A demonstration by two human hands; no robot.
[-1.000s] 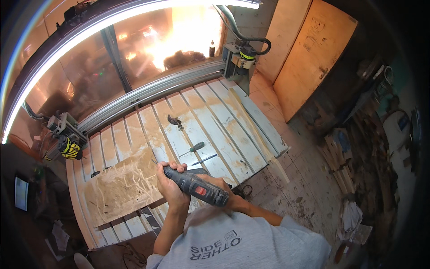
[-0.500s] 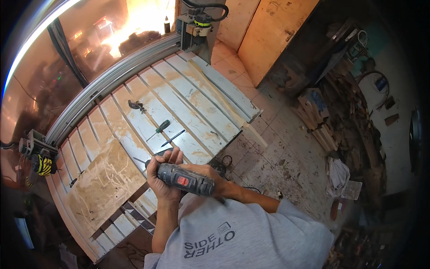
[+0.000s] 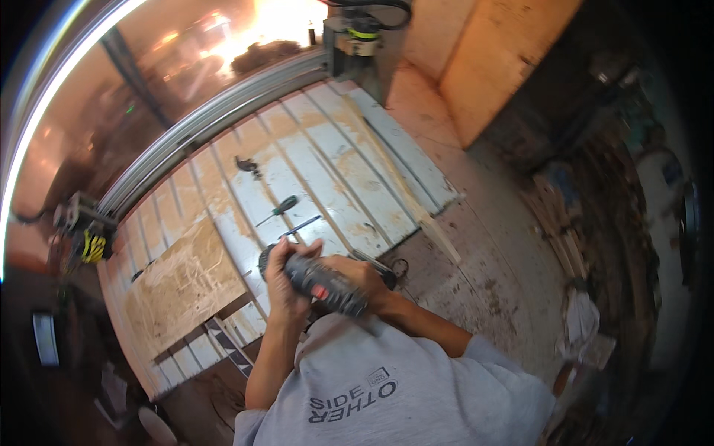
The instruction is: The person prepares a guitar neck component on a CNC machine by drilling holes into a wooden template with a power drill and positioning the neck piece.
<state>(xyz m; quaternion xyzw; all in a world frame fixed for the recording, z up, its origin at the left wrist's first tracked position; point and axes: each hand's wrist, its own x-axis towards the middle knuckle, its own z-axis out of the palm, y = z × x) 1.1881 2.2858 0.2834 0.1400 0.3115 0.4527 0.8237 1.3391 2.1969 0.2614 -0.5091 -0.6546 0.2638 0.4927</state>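
A black cordless drill (image 3: 323,286) with a red patch on its body is held in front of my chest, its back end toward me. My left hand (image 3: 281,286) wraps the drill's front end near the chuck, fingers curled. Behind the body, my right hand (image 3: 361,275) closes round the drill's handle side; its fingers are partly hidden. Just beyond my hands, a green-handled screwdriver (image 3: 285,205) and a thin dark pen-like rod (image 3: 301,226) lie on the slatted table (image 3: 357,175). Farther off on it rests a small dark clamp-like tool (image 3: 247,166).
A scratched wooden board (image 3: 186,286) covers the table's near left. A metal gantry rail (image 3: 201,123) spans the far side, with a motor unit (image 3: 363,37) at its right. A wood strip (image 3: 439,238) overhangs the right edge. Scrap wood (image 3: 554,215) is piled on the right.
The table and its tools have shifted right in the picture as my view turned. Both hands still hold the drill, which is now slightly blurred and tilted more steeply toward me.
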